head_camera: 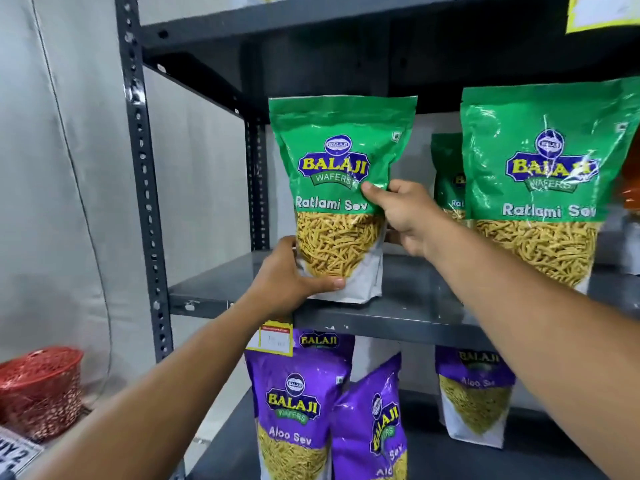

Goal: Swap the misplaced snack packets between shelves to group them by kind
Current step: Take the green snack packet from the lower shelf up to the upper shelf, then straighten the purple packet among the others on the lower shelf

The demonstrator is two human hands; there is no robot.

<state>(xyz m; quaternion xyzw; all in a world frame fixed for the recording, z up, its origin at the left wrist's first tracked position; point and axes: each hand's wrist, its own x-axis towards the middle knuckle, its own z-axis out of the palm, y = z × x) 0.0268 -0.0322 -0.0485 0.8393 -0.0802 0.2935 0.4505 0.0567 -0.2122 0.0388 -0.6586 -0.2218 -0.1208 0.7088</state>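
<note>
A green Ratlami Sev packet (337, 161) stands upright at the left of the middle shelf (214, 289). My left hand (291, 275) grips its lower left corner. My right hand (401, 213) pinches its right edge at mid height. Further right on the same shelf stand a second green Ratlami Sev packet (540, 181) and a third green packet (448, 174), mostly hidden behind it. On the shelf below stand purple Aloo Sev packets: one upright at the left (294, 403), one leaning beside it (374, 420), one at the right (474, 396).
The dark metal rack's upright post (145, 174) runs down the left, with a grey wall behind. A red mesh basket (41, 386) sits on the floor at the lower left. A yellow price tag (275, 337) hangs from the middle shelf's front edge. An orange packet (632, 188) shows at the far right.
</note>
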